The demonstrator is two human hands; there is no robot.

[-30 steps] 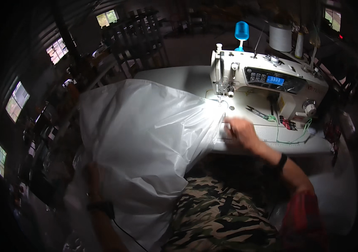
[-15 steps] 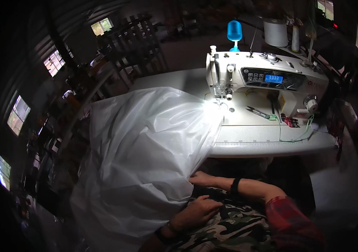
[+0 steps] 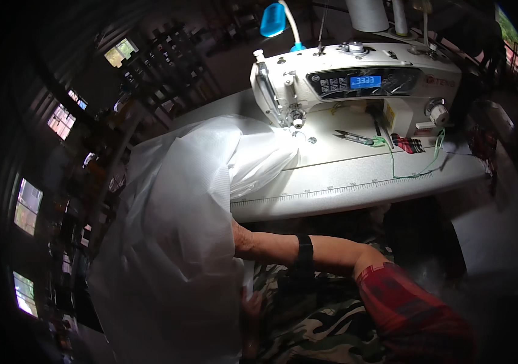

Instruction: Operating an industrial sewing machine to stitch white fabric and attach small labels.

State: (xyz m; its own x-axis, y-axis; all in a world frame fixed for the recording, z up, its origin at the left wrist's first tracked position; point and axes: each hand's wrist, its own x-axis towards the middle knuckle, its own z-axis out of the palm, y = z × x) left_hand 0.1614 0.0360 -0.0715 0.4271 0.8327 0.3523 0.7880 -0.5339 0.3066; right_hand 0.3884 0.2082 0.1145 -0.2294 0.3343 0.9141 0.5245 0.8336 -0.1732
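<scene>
A large sheet of white fabric (image 3: 174, 242) drapes from the sewing machine's needle area down over the table edge and across my lap. My right hand (image 3: 245, 238) reaches left across my lap. Its fingers are hidden behind the fabric's edge, and a dark band sits on the forearm. My left hand (image 3: 250, 308) shows only as a few fingers low at the fabric's edge, closed on the cloth above my camouflage trousers (image 3: 313, 321). The white sewing machine (image 3: 356, 79) stands on the pale table (image 3: 356, 182), away from both hands.
Small snips (image 3: 356, 138) and a loose green thread (image 3: 416, 170) lie on the table by the machine. A blue lamp (image 3: 273, 19) and a thread cone (image 3: 368, 12) stand behind it. Dark racks and small windows fill the left side.
My right hand left the table by the needle and came down to my lap, pushing behind the fabric's edge. The view moved closer to the machine.
</scene>
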